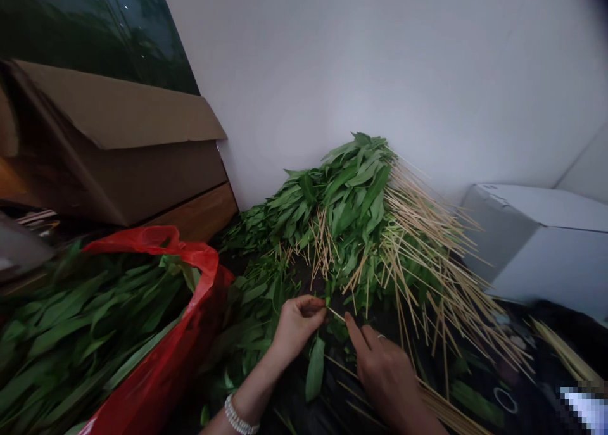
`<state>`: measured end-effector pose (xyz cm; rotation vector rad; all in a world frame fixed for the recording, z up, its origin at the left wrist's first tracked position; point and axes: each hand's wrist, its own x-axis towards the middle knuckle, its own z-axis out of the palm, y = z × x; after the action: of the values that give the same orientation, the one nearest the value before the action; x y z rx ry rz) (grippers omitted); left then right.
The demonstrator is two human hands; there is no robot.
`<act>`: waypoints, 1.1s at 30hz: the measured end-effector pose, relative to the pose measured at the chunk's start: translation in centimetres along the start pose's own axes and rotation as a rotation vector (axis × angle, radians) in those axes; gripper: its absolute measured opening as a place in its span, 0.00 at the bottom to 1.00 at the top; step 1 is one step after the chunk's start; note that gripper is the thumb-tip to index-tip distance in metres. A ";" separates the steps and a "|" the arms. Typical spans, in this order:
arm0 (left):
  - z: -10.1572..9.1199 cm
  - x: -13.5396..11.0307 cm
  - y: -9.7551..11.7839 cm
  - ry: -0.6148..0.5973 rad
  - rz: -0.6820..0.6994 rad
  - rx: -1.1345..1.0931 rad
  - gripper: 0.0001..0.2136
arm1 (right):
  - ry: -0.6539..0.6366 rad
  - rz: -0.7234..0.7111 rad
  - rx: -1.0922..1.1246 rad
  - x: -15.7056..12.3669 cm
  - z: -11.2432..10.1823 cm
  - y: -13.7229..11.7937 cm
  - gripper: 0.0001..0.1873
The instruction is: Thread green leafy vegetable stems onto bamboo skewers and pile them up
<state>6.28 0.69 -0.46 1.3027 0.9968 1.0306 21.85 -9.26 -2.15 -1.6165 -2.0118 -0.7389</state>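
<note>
My left hand (298,326), with a white beaded bracelet at the wrist, pinches a green leafy stem between thumb and fingers. A long green leaf (315,370) hangs below it. My right hand (384,362), wearing a ring, grips a thin wooden stick (337,315) whose far end meets the stem at my left fingertips. I cannot tell whether the stick has gone into the stem. Just beyond my hands is a large heap of leaves (356,175) on many similar sticks (427,232), their bare ends fanning out to the right.
On the left, a red plastic bag (202,296) holds loose green leaves (71,334). Behind it stands an open cardboard box (142,175). A white box (536,245) sits at the right against the pale wall (380,55). More loose sticks (446,409) lie at lower right.
</note>
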 end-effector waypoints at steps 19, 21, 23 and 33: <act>-1.0 -0.2 0.9 -0.103 -0.336 -0.373 0.14 | 0.008 -0.022 0.031 0.0 -0.1 -0.2 0.28; -1.0 -0.2 0.9 -0.104 -0.341 -0.386 0.14 | 0.005 -0.025 0.026 -0.1 -0.1 -0.2 0.28; -0.9 -0.3 0.9 -0.104 -0.346 -0.396 0.14 | -0.003 -0.027 0.024 -0.1 0.0 -0.2 0.28; -0.2 -0.8 1.2 -0.108 -0.337 -0.432 0.15 | -0.004 0.002 0.068 -0.3 0.1 -0.3 0.22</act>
<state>5.87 0.01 0.73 0.7945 0.8197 0.8457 21.58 -9.51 -2.46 -1.5823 -2.0153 -0.6595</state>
